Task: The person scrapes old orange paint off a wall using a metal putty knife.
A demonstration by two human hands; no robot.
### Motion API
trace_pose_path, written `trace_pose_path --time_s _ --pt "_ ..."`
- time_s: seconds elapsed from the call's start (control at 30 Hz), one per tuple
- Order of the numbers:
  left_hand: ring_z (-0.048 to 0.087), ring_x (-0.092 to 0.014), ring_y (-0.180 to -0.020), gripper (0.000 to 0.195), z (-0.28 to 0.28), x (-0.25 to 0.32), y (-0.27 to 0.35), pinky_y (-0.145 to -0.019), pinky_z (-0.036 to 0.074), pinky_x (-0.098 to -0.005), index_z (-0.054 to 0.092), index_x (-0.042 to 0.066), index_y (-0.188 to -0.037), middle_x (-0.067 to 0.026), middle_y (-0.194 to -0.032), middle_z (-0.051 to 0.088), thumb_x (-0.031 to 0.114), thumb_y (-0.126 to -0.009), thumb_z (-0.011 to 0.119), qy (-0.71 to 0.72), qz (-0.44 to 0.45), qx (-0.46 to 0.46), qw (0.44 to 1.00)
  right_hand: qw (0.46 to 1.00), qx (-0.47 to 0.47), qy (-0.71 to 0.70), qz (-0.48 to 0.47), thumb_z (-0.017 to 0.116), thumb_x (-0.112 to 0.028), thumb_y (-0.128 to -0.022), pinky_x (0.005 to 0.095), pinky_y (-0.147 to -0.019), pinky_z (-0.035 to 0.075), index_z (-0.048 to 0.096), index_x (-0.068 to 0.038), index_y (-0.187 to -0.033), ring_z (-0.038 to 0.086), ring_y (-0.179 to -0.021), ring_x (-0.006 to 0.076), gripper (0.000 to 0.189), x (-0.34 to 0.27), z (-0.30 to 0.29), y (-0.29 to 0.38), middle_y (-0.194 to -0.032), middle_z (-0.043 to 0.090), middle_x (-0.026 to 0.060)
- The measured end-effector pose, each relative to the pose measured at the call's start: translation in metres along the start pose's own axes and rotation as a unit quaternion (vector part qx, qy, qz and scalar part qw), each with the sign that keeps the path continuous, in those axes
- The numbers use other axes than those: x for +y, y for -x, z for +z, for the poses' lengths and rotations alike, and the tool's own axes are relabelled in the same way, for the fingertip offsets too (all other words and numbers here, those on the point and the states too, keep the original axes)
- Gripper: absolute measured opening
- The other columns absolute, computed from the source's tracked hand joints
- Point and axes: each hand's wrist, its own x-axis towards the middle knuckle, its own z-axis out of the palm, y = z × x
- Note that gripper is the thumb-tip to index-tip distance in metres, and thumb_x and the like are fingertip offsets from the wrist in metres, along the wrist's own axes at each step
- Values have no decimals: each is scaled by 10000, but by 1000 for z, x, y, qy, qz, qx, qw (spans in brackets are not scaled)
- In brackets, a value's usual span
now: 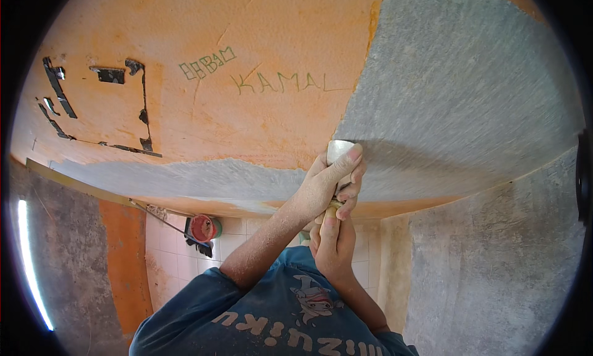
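Note:
Both hands are on one metal scraper [339, 152], whose broad blade points up against the wall. My left hand [319, 184] wraps around the blade part, its thumb lying over the metal; pale dust coats the hand and forearm. Lower down, my right hand [334, 252] grips the handle [334, 205], which is largely covered by fingers. The blade's edge lies at the border between flaking orange paint [278, 120] and a scraped grey wall surface [444, 87]. A grey strip also runs along the lower left of the orange area.
Black adhesive remnants [111, 76] form a rough rectangle on the wall at left, near green handwriting. Below, a pink bucket [203, 228] and a black-bristled broom [205, 250] are on the white tiled floor [169, 263]. Another grey wall [491, 263] stands at right.

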Motion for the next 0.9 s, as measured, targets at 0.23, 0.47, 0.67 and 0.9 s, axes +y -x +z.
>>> trace_pose_path --time_s 0.23,0.47,0.67,0.9 --pt "366 -124 -298 422 1 6 -3 -291 332 -263 423 88 -731 -8 -489 354 407 -1007 421 30 8 -32 999 1000 4 -30 -5 329 -254 -1038 187 -360 269 461 3 -1014 340 -420 24 289 -3 2 -2 -668 440 -7" --pt "342 -71 -415 393 8 15 6 -312 350 -251 416 91 -744 12 -594 371 390 -990 487 52 -21 -37 998 1000 -17 7 -15 323 -247 -1038 192 -353 287 464 12 -1038 342 -414 31 295 -12 -1 5 -618 413 -14" --pt "336 -76 -410 405 4 7 2 -310 346 -252 419 92 -738 12 -570 361 403 -987 490 46 -11 -16 999 1000 6 9 14 332 -256 -1037 195 -350 286 454 -13 -974 343 -416 31 278 -12 2 3 -604 404 -18" --pt "346 -84 -401 406 9 18 2 -307 345 -259 411 96 -750 5 -552 366 418 -988 480 50 -4 -40 998 999 -21 -12 42 349 -196 -1024 206 -413 304 442 0 -1008 385 -460 49 218 -29 -1 1 -610 424 -11"
